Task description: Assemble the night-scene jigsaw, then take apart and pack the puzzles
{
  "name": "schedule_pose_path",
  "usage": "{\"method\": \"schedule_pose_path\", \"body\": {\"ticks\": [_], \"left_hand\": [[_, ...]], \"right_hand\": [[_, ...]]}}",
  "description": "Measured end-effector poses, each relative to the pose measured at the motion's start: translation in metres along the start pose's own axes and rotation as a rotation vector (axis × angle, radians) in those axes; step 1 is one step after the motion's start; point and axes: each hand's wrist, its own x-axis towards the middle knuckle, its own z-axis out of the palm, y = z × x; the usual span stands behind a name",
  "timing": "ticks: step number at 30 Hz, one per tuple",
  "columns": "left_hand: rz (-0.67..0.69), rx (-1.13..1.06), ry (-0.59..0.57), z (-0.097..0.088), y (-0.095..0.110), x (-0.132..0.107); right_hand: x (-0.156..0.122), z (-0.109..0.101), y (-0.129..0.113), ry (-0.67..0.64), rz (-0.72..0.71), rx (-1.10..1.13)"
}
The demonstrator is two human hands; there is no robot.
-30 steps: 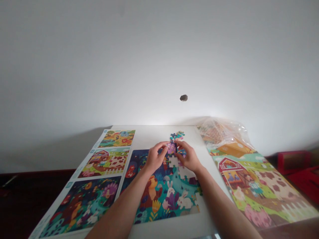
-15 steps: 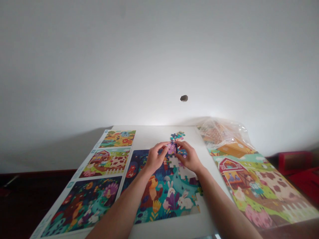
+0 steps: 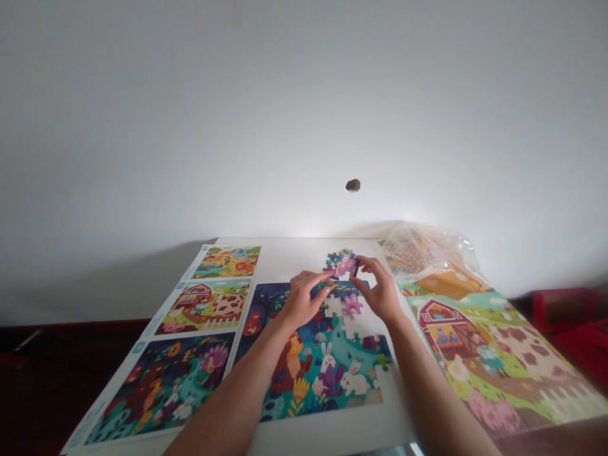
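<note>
**A:** Both hands are up at the far edge of the unfinished puzzle (image 3: 313, 361). The right hand (image 3: 382, 294) has a purple piece (image 3: 346, 266) clamped between thumb and forefinger, right at the small heap of loose pieces (image 3: 332, 258) on the white surface (image 3: 289, 253). Can't tell if it's lifted or resting on the heap.

**B:** And the left hand (image 3: 301, 303)?

**A:** Its fingers are loosely apart. The forefinger is stretched out so its tip meets the left edge of that purple piece, and the thumb sits lower, clear of it. The palm is over the dark far part of the picture, beside the white gaps where pieces are missing.

**B:** What about the bag on the right?

**A:** It's a clear plastic bag (image 3: 430, 244), crumpled, at the far right corner. Its near end lies on the far end of the farm puzzle (image 3: 498, 361). Inside there's an orange box (image 3: 444, 285), and farther back more printed card, too blurred through the plastic to name.

**B:** And the left side?

**A:** A long reference sheet (image 3: 156, 354) with three printed scenes runs from near to far, just beside the unfinished puzzle. Over on the far right, past the surface's edge, sit some low red shapes (image 3: 565, 307).
</note>
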Motion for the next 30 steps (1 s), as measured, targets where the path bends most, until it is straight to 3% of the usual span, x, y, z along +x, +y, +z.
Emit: {"method": "schedule_pose_path", "body": {"ticks": [2, 4, 8, 12, 16, 30], "left_hand": [[0.053, 0.096, -0.103, -0.001, 0.005, -0.002], [0.096, 0.153, -0.213, -0.001, 0.010, -0.003], [0.140, 0.191, -0.341, 0.001, 0.014, -0.006], [0.155, 0.173, -0.376, 0.003, 0.014, -0.006], [0.143, 0.181, -0.386, 0.004, 0.012, -0.006], [0.126, 0.181, -0.394, 0.003, 0.015, -0.007]], "right_hand": [[0.000, -0.014, -0.002, 0.127, 0.035, -0.055], [-0.004, -0.029, -0.004, 0.170, 0.071, -0.091], [-0.027, -0.051, 0.003, -0.040, 0.115, -0.166], [-0.057, -0.054, 0.026, -0.252, 0.153, -0.272], [-0.073, -0.044, 0.040, -0.281, 0.207, -0.374], [-0.073, -0.037, 0.034, -0.344, 0.203, -0.455]]}}
